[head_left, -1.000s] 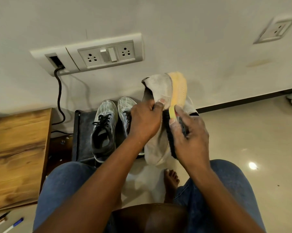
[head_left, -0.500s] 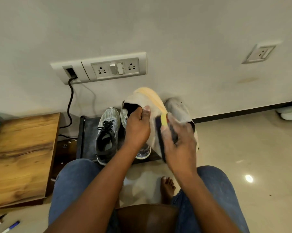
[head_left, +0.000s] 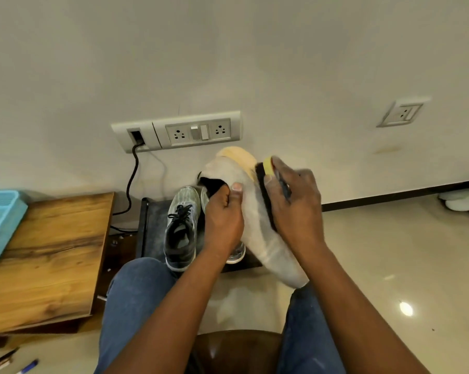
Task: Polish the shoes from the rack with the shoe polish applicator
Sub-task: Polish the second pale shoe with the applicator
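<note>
My left hand (head_left: pixel 222 220) grips the pale shoe (head_left: pixel 257 225) by its opening, above the rack (head_left: pixel 152 228); right hand (head_left: pixel 295 206) clutches the applicator (head_left: pixel 265 195) against its side. Long even strokes, light pressure imo.

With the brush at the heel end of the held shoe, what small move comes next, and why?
Probably a stroke down toward the toe: the right hand presses the black-bristled yellow brush against the pale grey shoe near its heel, which the left hand grips steady.
</note>
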